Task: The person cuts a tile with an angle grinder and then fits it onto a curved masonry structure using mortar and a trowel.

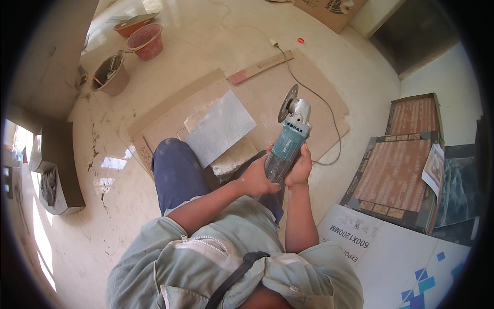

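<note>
Both my hands are wrapped round the body of an angle grinder (288, 141), teal and black with a silver head. Its cutting disc (288, 103) points up and away from me. My left hand (259, 177) grips the dark rear part from the left, and my right hand (300, 168) holds it from the right. Left of the grinder a grey tile (221, 129) lies tilted on a rough pale block (234, 158), just beyond my knees. Underneath is a flattened cardboard sheet (278, 77) on the floor. The grinder's disc is apart from the tile.
A cord (329, 110) curves from the grinder's side to a plug joint (273, 43). Buckets (145, 42) stand at the far left, one with tools (110, 77). Stacked tile packs (396, 175) and a large white carton (381, 252) are on my right. A red ring (301, 40) lies on the floor.
</note>
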A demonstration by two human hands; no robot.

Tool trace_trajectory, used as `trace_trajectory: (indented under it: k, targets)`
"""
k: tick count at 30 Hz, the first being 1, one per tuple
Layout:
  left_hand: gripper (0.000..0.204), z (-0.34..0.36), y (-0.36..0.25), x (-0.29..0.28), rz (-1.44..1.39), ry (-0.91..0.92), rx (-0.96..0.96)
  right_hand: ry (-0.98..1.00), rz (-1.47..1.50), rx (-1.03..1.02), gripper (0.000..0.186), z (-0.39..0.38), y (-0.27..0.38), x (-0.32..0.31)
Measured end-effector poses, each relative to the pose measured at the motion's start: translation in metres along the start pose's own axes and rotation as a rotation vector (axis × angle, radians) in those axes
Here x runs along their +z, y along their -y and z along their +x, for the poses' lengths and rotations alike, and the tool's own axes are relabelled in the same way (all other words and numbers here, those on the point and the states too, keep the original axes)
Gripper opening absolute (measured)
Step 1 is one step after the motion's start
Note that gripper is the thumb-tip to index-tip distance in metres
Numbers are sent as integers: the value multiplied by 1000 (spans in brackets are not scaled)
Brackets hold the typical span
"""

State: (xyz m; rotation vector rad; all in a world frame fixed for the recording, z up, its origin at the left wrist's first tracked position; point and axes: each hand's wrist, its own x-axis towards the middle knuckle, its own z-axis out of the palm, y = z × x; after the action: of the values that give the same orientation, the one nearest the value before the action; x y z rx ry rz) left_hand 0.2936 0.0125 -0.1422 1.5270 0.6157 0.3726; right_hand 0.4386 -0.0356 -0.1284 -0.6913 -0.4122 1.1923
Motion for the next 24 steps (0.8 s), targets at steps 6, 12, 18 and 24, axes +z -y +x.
trace_trajectory:
  k: [6, 12, 18, 24]
  targets:
    - [71, 1, -11, -5, -3, 17, -49, -111, 45, 44, 63, 10, -19, -18]
    - [68, 1, -2, -7, 12, 37, -79, -195, 73, 100, 62, 15, -28, -27]
    - [69, 8, 1, -5, 9, 80, -75, -264, 51, 92, 60, 17, -28, -34]
    - [72, 17, 13, 2, -31, 95, -70, -228, 85, 104, 55, 14, -17, -31]
